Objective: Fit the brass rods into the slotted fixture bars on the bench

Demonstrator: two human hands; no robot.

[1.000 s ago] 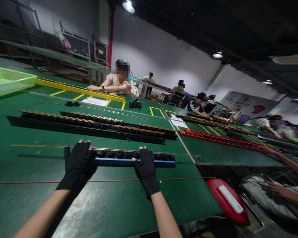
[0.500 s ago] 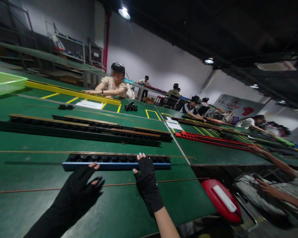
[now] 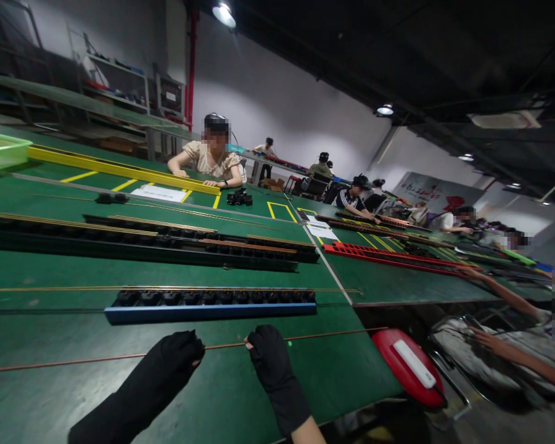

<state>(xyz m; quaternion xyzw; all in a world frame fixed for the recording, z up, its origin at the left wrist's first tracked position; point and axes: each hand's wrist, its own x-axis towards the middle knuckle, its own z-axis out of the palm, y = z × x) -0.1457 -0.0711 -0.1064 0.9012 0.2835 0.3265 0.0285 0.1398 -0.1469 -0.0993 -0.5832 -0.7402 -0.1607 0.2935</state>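
Observation:
A long thin copper-coloured rod (image 3: 226, 346) runs across the green tabletop near its front. My left hand (image 3: 178, 357), in a black fingerless glove, is closed on the rod. Just to the right, my right hand (image 3: 266, 351), gloved alike, pinches the same rod near its middle. Beyond both hands, untouched, lies a blue channel (image 3: 213, 310) filled with a row of black blocks (image 3: 171, 298). Thin brass-coloured rods (image 3: 74, 288) rest along those blocks and stick out past both ends.
Dark channels with rods (image 3: 240, 256) lie farther back, before a yellow channel (image 3: 120, 171) and a green basket (image 3: 2, 151). A red channel (image 3: 388, 259) is at right. A red stool (image 3: 398, 370) stands beside the table edge. A person (image 3: 213, 157) sits opposite.
Both my hands have come back from the blue channel to the copper-coloured rod and closed on it. The person opposite has drawn their arms in.

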